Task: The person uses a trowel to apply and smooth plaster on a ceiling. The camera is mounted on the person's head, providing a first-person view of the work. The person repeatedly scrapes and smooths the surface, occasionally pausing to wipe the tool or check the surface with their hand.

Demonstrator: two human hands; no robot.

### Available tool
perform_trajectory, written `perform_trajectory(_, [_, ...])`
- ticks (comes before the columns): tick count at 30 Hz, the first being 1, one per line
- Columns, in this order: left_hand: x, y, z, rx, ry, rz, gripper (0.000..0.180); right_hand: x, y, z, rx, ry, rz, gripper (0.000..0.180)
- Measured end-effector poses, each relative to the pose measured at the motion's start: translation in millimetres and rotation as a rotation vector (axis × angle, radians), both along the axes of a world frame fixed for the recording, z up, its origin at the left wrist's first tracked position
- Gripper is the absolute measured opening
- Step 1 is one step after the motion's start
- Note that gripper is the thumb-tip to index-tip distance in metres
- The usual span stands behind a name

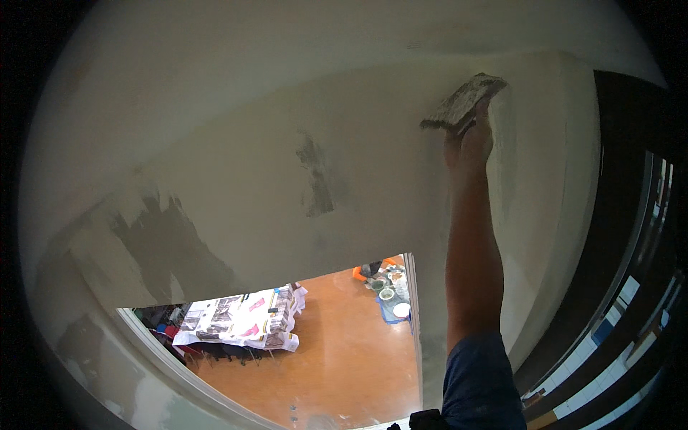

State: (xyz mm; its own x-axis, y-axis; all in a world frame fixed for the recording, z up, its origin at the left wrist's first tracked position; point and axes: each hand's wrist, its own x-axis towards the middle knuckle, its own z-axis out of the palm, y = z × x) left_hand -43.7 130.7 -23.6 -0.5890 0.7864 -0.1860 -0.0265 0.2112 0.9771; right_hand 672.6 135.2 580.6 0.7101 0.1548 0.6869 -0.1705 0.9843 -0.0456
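Fingers closed round the handle of a wide trowel [464, 100], right hand [469, 143] raised overhead, blade pressed flat against the pale plastered wall [287, 165] near its upper corner, grey damp patches to the left, paper-covered table [240, 319] on orange floor far below.

Right arm stretched overhead, right hand [469, 140] gripping

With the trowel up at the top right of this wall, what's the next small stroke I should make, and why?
Probably draw the trowel down and left along the wall with the right hand. The blade is pressed high near the outer corner, and darker grey patches to its left look uncovered, so a stroke that way would likely spread the coat over them.
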Motion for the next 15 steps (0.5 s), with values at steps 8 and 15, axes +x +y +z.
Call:
perform_trajectory(8, [-22,21,-7,-0.082,0.059,-0.024,0.065,52,16,69,0.128,0.142,-0.111,0.072])
perform_trajectory(15, [-12,16,-4,0.028,0.230,-0.050,0.065,76,45,132,0.173,0.368,-0.264,0.062])
